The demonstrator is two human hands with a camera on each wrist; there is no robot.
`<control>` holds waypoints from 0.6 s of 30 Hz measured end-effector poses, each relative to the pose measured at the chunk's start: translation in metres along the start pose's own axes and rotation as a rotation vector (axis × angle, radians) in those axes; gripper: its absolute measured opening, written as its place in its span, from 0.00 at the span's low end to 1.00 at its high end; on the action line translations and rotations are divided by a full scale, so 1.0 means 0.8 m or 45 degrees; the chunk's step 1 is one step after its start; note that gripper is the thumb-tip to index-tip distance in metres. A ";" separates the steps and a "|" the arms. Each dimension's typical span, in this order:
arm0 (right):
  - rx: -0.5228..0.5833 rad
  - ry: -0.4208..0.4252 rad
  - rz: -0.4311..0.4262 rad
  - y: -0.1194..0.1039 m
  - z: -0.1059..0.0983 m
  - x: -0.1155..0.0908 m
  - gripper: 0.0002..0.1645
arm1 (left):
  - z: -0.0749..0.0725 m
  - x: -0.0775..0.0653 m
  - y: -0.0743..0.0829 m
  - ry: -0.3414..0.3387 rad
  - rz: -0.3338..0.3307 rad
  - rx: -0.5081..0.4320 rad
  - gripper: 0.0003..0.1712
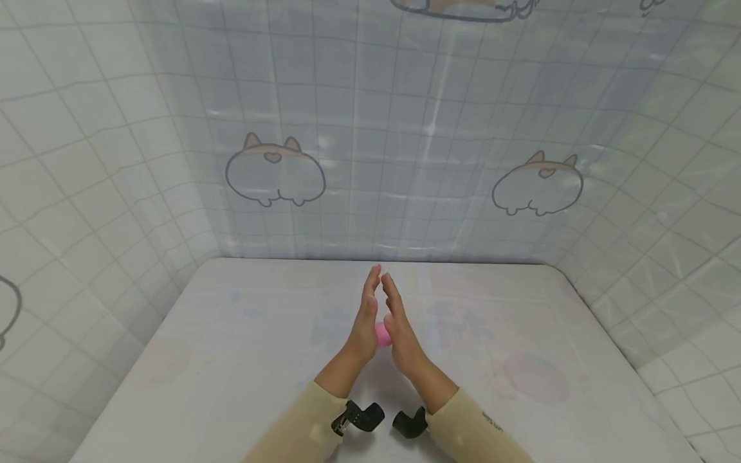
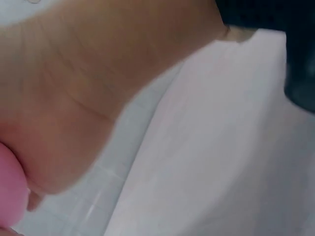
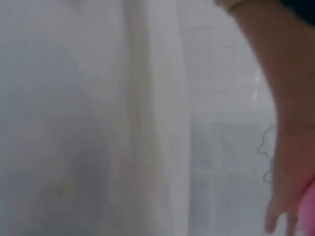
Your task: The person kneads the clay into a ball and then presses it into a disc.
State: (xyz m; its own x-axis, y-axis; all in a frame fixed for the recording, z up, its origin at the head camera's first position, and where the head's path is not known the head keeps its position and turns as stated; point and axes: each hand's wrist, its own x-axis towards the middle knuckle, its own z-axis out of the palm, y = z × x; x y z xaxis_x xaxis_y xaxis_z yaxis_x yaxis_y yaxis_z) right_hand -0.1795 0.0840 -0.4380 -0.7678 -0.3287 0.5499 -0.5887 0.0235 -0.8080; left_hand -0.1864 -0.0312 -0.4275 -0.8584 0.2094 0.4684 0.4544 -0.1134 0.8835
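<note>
A smooth pink ball (image 1: 383, 334) is held between two facing palms above the white table. On its left side the left hand (image 1: 365, 325) presses flat, fingers straight and pointing away from the body. The right hand (image 1: 402, 331) presses from the other side in the same way. Toward the fingertips the hands lean close together, with a narrow gap between them. In the left wrist view the pink ball (image 2: 11, 189) touches the palm near its heel. Only an edge of the pink ball (image 3: 308, 209) shows in the right wrist view, against the right palm; the palms hide much of it.
The white table (image 1: 243, 360) has faint coloured prints. A gridded curtain with dog drawings (image 1: 275, 173) hangs behind it and along both sides. Black wrist cameras (image 1: 366, 417) sit at both cream sleeves (image 1: 301, 424), low over the table.
</note>
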 end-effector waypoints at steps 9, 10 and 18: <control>-0.047 0.109 -0.083 -0.025 -0.007 0.007 0.45 | 0.007 -0.010 -0.015 -0.096 -0.112 0.131 0.44; -0.051 0.117 -0.079 -0.025 -0.009 0.009 0.46 | 0.008 -0.012 -0.014 -0.119 -0.120 0.143 0.44; -0.086 0.159 0.000 -0.019 -0.024 0.020 0.49 | 0.015 -0.021 -0.006 -0.244 -0.134 0.095 0.45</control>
State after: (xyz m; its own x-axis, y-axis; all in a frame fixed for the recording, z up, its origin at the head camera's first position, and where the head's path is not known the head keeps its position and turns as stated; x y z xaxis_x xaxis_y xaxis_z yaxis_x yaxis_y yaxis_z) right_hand -0.1878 0.0962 -0.4132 -0.7909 -0.2087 0.5752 -0.6010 0.0882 -0.7943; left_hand -0.1711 -0.0227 -0.4395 -0.8444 0.3975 0.3591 0.3872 -0.0102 0.9219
